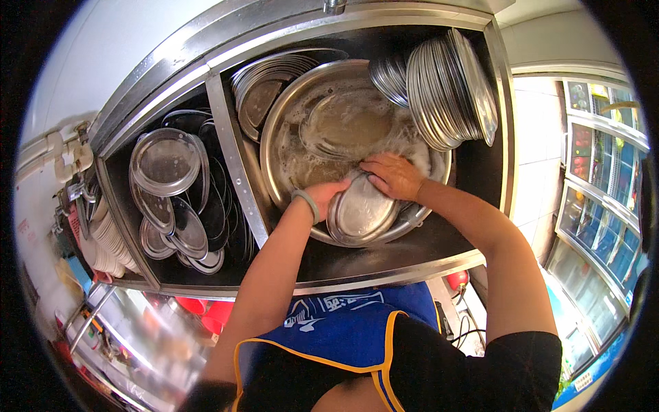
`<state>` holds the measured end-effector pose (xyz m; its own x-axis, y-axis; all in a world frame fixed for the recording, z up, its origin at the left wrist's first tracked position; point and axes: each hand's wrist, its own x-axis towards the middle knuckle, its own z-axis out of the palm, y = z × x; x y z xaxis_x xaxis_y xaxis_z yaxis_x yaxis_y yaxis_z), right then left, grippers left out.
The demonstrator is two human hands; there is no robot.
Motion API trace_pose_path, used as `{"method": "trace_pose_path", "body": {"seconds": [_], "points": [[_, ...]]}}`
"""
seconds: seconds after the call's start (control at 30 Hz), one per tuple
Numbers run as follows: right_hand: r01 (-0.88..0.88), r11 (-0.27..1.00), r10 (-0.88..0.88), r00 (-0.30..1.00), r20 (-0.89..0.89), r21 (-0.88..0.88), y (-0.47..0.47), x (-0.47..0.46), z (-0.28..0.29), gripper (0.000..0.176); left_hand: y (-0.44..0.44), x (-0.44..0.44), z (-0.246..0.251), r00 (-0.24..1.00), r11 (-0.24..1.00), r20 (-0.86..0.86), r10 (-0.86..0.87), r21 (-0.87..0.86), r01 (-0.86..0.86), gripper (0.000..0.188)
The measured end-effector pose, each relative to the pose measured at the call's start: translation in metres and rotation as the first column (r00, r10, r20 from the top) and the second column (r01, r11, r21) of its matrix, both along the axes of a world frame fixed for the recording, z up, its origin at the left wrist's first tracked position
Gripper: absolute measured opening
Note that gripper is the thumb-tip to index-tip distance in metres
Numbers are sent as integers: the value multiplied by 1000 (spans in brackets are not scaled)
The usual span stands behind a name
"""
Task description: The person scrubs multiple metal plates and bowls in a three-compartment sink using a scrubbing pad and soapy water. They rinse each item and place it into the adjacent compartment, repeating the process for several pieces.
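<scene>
An oval metal plate (pixel 363 211) is tilted over the near side of a large round steel basin (pixel 267 170). My left hand (pixel 329 198) grips the plate's left rim; a pale bangle circles that wrist. Across the plate's far right edge lies my right hand (pixel 394 175), its fingers curled at the rim. Whether anything sits under those fingers is hidden. Cloudy, soapy water (pixel 319 172) fills the basin, and more oval plates (pixel 350 123) lie under its surface beyond my hands.
The basin stands in a steel sink compartment. A tall row of metal plates (pixel 437 92) leans at its right, and nested oval plates (pixel 262 98) stand at back left. Past the steel divider (pixel 234 159), the left compartment holds loosely piled plates (pixel 165 162). White dishes (pixel 105 247) stand farther left.
</scene>
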<state>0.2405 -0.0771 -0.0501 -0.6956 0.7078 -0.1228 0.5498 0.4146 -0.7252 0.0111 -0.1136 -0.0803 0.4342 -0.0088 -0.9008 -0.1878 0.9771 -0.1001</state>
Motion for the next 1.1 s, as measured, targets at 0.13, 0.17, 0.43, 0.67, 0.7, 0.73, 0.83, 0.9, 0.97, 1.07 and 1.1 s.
{"method": "trace_pose_path", "body": {"seconds": [0.13, 0.17, 0.43, 0.67, 0.7, 0.73, 0.83, 0.9, 0.97, 1.07, 1.1], "points": [[-184, 950, 251, 931, -267, 252, -25, -15, 6, 34, -7, 0, -18, 997, 996, 15, -76, -54, 77, 37], [-221, 963, 262, 897, -357, 152, -44, -28, 10, 34, -7, -1, -22, 995, 994, -10, -96, -52, 95, 37], [-347, 938, 348, 935, -63, 28, -12, 6, -13, 35, -2, -5, -23, 989, 991, -55, -135, -5, 134, 41], [58, 997, -57, 998, 31, -55, 1, 4, -40, 38, -10, 7, -10, 999, 999, -23, 39, 12, -38, 48], [176, 979, -174, 984, 26, -106, -2, -3, -38, 39, -8, 7, -6, 997, 997, -23, 72, 11, -71, 52], [238, 970, -233, 968, 95, -47, -3, -9, -35, 43, -11, 12, 1, 998, 989, -8, -57, 133, 57, 62], [201, 976, -170, 942, 290, -83, 5, -12, -18, 45, -11, 21, 40, 826, 724, -370, -425, 408, 555, 87], [283, 916, -237, 953, 187, -285, 15, -6, -7, 48, -12, 9, 85, 894, 730, -367, -257, 532, 428, 83], [144, 983, -105, 950, 293, -112, 20, 5, 1, 48, -13, -17, 142, 804, 520, -561, -198, 635, 572, 56], [43, 998, -56, 927, 370, 44, 9, 17, 6, 47, -17, -71, 235, 772, 469, -607, 191, 747, 471, 26], [20, 997, -49, 912, 406, 76, 3, 20, 7, 47, -13, -89, 257, 678, 418, -667, 310, 736, 533, 26]]}}
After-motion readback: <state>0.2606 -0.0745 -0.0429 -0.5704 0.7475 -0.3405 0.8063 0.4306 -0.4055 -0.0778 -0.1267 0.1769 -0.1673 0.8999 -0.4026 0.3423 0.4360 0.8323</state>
